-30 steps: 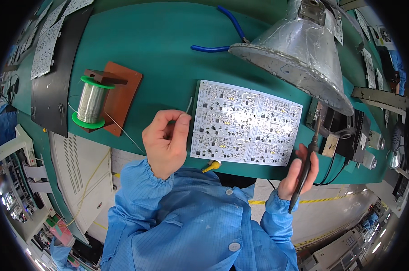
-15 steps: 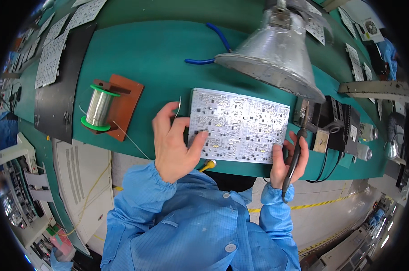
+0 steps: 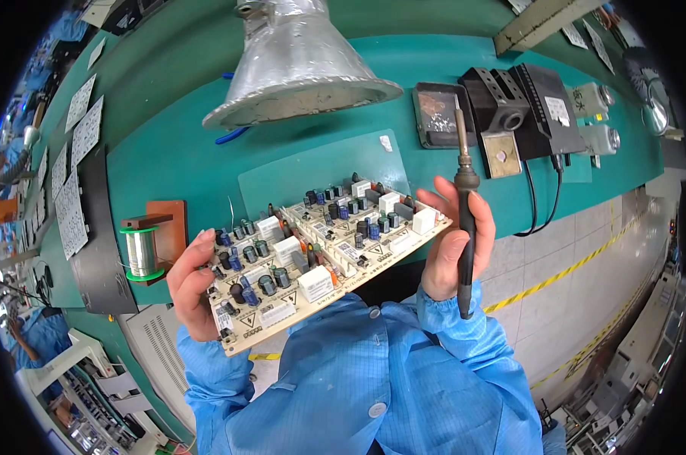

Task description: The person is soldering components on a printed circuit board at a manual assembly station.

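A circuit board [image 3: 343,277] is held up and tilted above the bench edge, its component side showing capacitors, white blocks and other parts. My left hand [image 3: 193,287] grips its left end, fingers closed at the edge. A thin piece of solder wire [image 3: 231,211] rises behind the board near that hand; whether the fingers hold it is hidden. In my right hand [image 3: 443,262] a black-handled soldering iron [image 3: 466,227] stands upright, tip at the top. The same hand meets the board's right end with its fingers and thumb.
A metal fume hood [image 3: 297,72] hangs over the green mat [image 3: 183,152]. On the right stand a tip-cleaning tray [image 3: 443,121], an iron holder [image 3: 498,102], a black soldering station [image 3: 547,110] and small bottles [image 3: 601,140]. A solder spool [image 3: 142,254] sits at left, near more boards [image 3: 70,216].
The board has been turned over from its solder side to its component side, and it is now lifted and tilted. Both hands stay on it, and the view has shifted.
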### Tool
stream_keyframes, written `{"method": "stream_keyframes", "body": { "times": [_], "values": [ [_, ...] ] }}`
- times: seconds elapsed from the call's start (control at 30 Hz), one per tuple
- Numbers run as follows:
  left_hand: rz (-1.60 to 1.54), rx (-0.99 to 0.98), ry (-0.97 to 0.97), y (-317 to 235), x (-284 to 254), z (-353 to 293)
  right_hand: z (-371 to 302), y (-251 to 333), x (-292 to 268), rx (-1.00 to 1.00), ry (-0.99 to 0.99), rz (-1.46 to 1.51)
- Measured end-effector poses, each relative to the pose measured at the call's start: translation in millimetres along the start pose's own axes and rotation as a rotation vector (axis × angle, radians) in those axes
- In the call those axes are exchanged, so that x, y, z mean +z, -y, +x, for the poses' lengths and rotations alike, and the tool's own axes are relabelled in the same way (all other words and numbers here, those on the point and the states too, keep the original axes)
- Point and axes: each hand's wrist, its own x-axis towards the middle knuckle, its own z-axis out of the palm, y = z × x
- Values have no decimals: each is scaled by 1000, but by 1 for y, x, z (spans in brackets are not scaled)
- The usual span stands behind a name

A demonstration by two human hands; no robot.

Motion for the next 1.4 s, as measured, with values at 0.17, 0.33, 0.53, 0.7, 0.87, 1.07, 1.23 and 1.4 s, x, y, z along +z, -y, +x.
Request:
{"method": "stream_keyframes", "body": {
  "times": [0.17,0.33,0.53,0.7,0.87,1.07,1.23,1.4],
  "values": [
    [-54,-44,3,-11,1,8,10,3,-14,-271,186,-302],
    [-19,-33,10,-23,7,16,17,11,-20,-290,277,-422],
    [-5,16,40,-34,11,24,13,11,-29,-246,306,-471],
    [86,14,58,-41,11,28,5,3,-30,-249,235,-396],
    [40,-21,31,-49,15,24,2,-1,-32,-242,220,-336],
    [61,39,47,-38,12,27,5,7,-26,-226,241,-397],
    [46,-75,-20,-29,11,18,10,18,-16,-216,273,-455],
    [3,-131,-43,-20,6,11,14,21,-8,-208,281,-480]
  ]
}}
